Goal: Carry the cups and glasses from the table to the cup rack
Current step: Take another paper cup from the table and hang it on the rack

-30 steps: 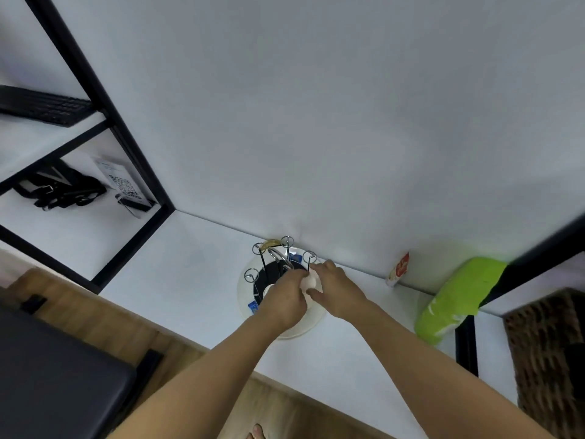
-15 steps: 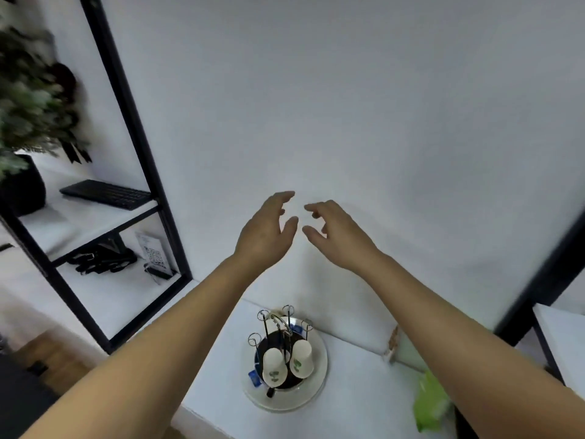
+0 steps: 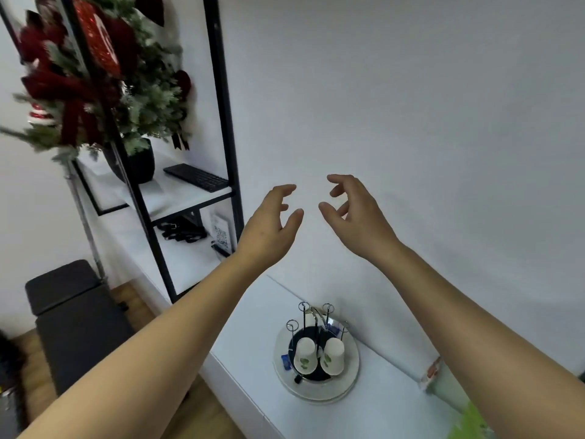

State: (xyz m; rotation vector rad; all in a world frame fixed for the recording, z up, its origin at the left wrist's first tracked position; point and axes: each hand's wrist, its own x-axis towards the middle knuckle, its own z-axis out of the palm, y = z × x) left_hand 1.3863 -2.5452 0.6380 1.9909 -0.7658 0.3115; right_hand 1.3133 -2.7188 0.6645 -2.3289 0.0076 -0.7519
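Note:
Two white paper cups with green prints, the left cup (image 3: 305, 356) and the right cup (image 3: 333, 356), sit upside down on pegs of the wire cup rack (image 3: 303, 315). The rack stands on a round silver tray (image 3: 349, 380) on the white counter. My left hand (image 3: 270, 226) and my right hand (image 3: 354, 213) hang in the air well above the rack, in front of the wall, fingers loosely spread and holding nothing.
A black-framed shelf unit (image 3: 226, 147) stands to the left with a keyboard (image 3: 196, 177), a potted festive plant (image 3: 95, 74) and cables. A black bench (image 3: 72, 318) sits on the wooden floor. A green packet (image 3: 468, 423) lies at the counter's right end.
A second ago both hands were down at the rack, setting a cup on it. They have let go and risen well above it, and the view has tilted up and left.

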